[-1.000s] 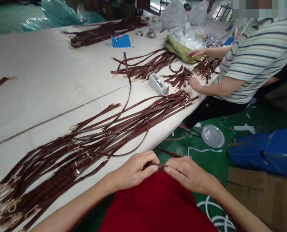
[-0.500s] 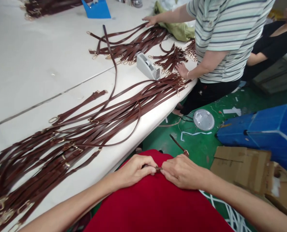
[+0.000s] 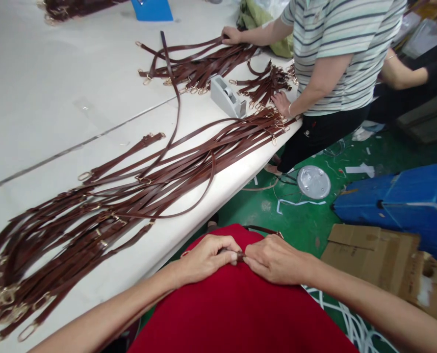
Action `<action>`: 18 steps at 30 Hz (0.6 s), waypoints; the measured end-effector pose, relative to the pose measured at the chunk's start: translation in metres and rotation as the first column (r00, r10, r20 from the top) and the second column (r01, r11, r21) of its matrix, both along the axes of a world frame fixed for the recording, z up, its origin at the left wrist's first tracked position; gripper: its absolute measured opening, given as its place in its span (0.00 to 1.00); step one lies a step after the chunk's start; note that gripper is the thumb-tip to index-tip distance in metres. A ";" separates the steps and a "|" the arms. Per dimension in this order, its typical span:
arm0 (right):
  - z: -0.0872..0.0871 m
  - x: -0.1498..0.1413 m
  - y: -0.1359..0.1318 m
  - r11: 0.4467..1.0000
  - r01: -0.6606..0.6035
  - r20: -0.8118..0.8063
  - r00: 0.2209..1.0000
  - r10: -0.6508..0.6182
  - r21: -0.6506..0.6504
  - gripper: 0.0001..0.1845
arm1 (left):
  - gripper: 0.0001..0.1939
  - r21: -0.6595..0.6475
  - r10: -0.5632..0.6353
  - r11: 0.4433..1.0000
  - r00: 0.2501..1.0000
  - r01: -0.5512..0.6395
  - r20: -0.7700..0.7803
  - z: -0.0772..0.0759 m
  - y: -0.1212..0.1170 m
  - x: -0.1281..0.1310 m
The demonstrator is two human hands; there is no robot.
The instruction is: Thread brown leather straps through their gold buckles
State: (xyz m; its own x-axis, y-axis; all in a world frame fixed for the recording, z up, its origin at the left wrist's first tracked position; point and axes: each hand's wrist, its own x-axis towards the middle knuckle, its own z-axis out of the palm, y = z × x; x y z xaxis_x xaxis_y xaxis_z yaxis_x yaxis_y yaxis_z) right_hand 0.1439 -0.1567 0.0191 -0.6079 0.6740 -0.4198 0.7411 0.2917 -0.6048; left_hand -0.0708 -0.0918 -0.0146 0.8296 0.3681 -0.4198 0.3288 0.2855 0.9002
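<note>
My left hand [image 3: 207,256] and my right hand [image 3: 273,259] meet fingertip to fingertip over my red lap [image 3: 236,314], both pinching a narrow brown leather strap [image 3: 239,254]. The free end of that strap [image 3: 264,230] curves out past my right hand above the green floor. A big pile of the same brown straps with gold rings [image 3: 104,211] lies spread along the white table [image 3: 49,98] to my left, a short way from my left hand.
A co-worker in a striped shirt [image 3: 336,54] stands at the table's far end, hands on more strap piles [image 3: 203,61]. A grey tape dispenser [image 3: 225,96] sits there. Blue bins [image 3: 402,201], cardboard [image 3: 380,260] and a round lid [image 3: 313,181] lie on the floor.
My hands stay together on the strap while its loose end swings lower beside my right hand. My view has tilted down and right. The co-worker's far hand has reached onto the strap pile.
</note>
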 end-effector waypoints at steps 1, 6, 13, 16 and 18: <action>-0.002 0.000 0.000 1.000 0.000 0.009 1.000 0.000 -0.013 0.18 | 0.09 0.013 0.005 1.000 1.000 -0.005 0.003 0.000 0.000 0.001; -0.011 0.002 -0.005 0.978 0.151 -0.021 0.988 -0.155 -0.141 0.19 | 0.11 0.043 0.006 0.999 1.000 -0.005 -0.019 0.004 0.003 0.003; -0.012 -0.004 0.003 0.970 0.203 -0.078 0.974 -0.215 -0.135 0.19 | 0.15 -0.037 0.066 0.997 0.993 -0.070 -0.095 0.002 0.006 0.002; -0.017 -0.011 0.004 0.976 0.195 -0.108 0.973 -0.205 -0.093 0.16 | 0.19 -0.044 0.042 0.998 0.992 -0.048 -0.120 -0.006 0.006 0.000; -0.027 -0.011 0.003 0.956 0.260 -0.156 0.947 -0.280 -0.136 0.14 | 0.25 -0.028 0.010 0.999 0.990 -0.015 -0.141 -0.018 0.007 -0.003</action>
State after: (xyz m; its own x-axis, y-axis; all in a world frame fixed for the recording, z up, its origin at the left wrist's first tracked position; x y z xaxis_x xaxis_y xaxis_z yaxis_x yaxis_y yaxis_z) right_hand 0.1334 -0.1541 -0.0077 -0.4792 0.7775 -0.4074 0.6645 0.0182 -0.7470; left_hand -0.0742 -0.0852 -0.0323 0.7567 0.3640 -0.5431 0.4483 0.3158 0.8363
